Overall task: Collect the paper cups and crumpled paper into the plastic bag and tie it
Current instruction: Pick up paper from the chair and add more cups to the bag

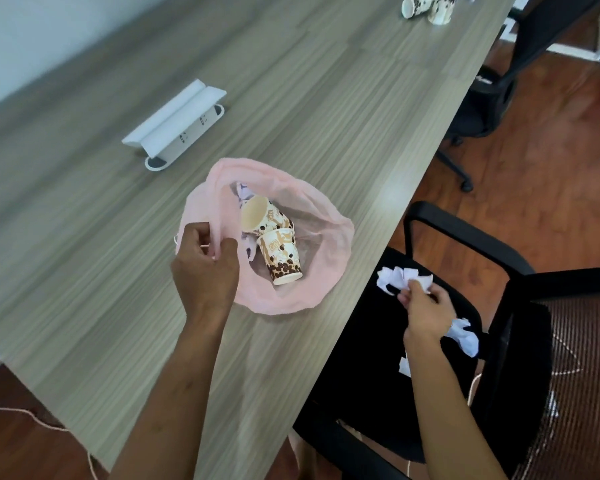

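Note:
A pink plastic bag lies open on the wooden table. Inside it are two patterned paper cups on their sides and some crumpled paper. My left hand pinches the bag's near-left rim. My right hand is over the black chair seat, closed on a white crumpled paper. Two other crumpled papers lie on the seat. Two more paper cups lie at the table's far end.
A white power strip with a raised lid sits on the table behind the bag. A black office chair stands at the table's right edge, another chair farther back. A thin cord runs over the floor at the lower left.

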A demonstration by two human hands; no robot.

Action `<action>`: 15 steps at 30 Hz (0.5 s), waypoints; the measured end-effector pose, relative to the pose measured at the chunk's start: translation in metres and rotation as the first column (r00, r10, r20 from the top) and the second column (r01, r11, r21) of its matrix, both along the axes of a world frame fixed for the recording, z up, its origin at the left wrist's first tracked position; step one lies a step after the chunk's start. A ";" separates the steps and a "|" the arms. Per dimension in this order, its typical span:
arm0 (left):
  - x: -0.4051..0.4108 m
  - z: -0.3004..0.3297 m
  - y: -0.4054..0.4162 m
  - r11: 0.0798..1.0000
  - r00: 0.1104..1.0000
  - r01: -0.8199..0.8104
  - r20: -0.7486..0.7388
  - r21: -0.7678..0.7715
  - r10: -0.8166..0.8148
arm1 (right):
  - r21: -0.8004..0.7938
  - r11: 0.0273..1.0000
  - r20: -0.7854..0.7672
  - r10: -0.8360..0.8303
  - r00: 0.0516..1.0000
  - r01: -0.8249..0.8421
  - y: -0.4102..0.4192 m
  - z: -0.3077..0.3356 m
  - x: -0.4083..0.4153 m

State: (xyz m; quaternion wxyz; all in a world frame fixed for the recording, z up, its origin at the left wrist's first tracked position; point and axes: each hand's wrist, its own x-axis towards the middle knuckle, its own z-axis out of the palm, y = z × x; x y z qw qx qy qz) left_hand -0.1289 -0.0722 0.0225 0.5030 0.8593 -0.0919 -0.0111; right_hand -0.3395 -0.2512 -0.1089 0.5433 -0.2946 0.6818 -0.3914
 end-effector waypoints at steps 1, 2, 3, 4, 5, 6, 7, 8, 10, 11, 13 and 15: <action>0.001 0.003 0.002 1.000 1.000 -0.008 0.000 -0.004 0.008 | -0.055 0.998 0.037 0.021 0.999 -0.019 0.001 0.024 0.010; 0.003 0.006 0.004 1.000 1.000 -0.016 0.003 -0.010 0.016 | -0.114 0.992 0.068 0.068 0.995 -0.060 0.003 0.044 0.022; 0.005 0.009 0.007 1.000 1.000 -0.025 0.007 -0.017 0.025 | -0.177 0.976 0.070 0.144 0.987 -0.130 0.008 0.063 0.038; 0.006 0.012 0.009 0.999 0.999 -0.033 0.009 -0.021 0.033 | -0.240 0.943 0.030 0.246 0.969 -0.232 0.014 0.079 0.055; 0.009 0.014 0.010 0.999 0.999 -0.039 0.010 -0.027 0.040 | -0.290 0.893 -0.019 0.354 0.935 -0.344 0.023 0.091 0.075; 0.011 0.017 0.010 0.998 0.999 -0.043 0.012 -0.035 0.043 | -0.322 0.827 -0.059 0.469 0.881 -0.461 0.033 0.101 0.093; 0.012 0.019 0.011 0.998 0.999 -0.042 0.016 -0.044 0.043 | -0.323 0.736 -0.086 0.603 0.793 -0.595 0.044 0.109 0.111; 0.013 0.021 0.010 0.998 0.999 -0.033 0.022 -0.050 0.034 | -0.290 0.606 -0.116 0.746 0.655 -0.741 0.054 0.115 0.126; 0.015 0.023 0.009 0.999 0.999 -0.011 0.030 -0.044 0.012 | -0.174 0.236 -0.162 0.951 0.265 -0.956 0.069 0.119 0.146; 0.014 0.023 0.008 0.999 1.000 0.002 0.029 -0.039 -0.001 | -0.143 0.113 -0.180 0.974 0.138 -0.983 0.071 0.119 0.149; 0.012 0.023 0.005 0.999 0.999 0.029 0.028 -0.019 -0.028 | -0.169 0.134 -0.263 0.949 0.176 -0.977 0.066 0.114 0.144; 0.009 0.021 0.002 0.999 0.998 0.054 0.025 -0.008 -0.054 | -0.234 0.323 -0.267 0.885 0.381 -0.917 0.057 0.110 0.130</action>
